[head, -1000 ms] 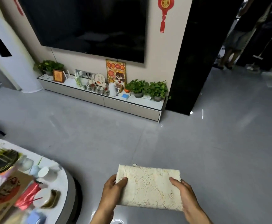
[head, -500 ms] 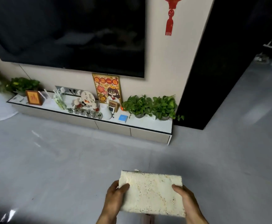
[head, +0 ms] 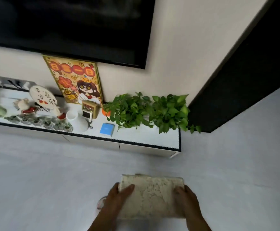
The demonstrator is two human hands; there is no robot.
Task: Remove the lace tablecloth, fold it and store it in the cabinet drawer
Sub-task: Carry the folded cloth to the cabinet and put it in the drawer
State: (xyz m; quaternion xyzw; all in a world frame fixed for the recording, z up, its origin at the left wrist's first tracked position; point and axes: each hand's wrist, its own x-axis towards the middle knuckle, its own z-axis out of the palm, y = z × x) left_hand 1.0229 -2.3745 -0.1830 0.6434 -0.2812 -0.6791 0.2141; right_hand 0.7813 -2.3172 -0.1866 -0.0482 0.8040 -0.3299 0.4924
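Lace tablecloth (head: 152, 195), folded, blurred, edges under hands (head: 152, 200)

Two leafy potted plants (head: 150, 111) are sitting at the right end, a blue box (head: 107, 129) lying just left of them. A colourful cartoon poster (head: 76, 80) is leaning against the far wall beneath a dark television (head: 66, 25).
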